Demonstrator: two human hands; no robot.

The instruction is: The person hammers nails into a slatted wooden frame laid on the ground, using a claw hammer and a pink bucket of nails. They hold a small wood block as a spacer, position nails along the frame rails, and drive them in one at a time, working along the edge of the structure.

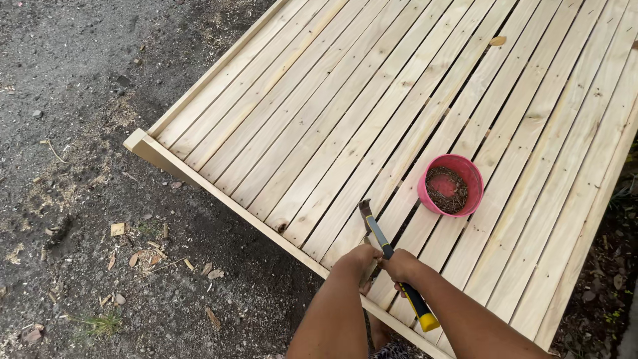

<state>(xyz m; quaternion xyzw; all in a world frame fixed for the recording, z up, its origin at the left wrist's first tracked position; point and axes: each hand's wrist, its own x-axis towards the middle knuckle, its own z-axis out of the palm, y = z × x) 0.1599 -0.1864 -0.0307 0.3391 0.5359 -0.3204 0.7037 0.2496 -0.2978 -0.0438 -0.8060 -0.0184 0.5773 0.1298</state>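
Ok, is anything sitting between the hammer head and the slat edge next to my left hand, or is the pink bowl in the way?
Nothing visible blocks it. The hammer, gripped by the right hand, has its head just above the slats beside the left hand. The pink bowl of nails sits apart, further up and to the right.

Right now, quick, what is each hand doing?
Left hand: fingers closed low on the slat by the hammer; contents hidden.
Right hand: closed around the hammer's handle.
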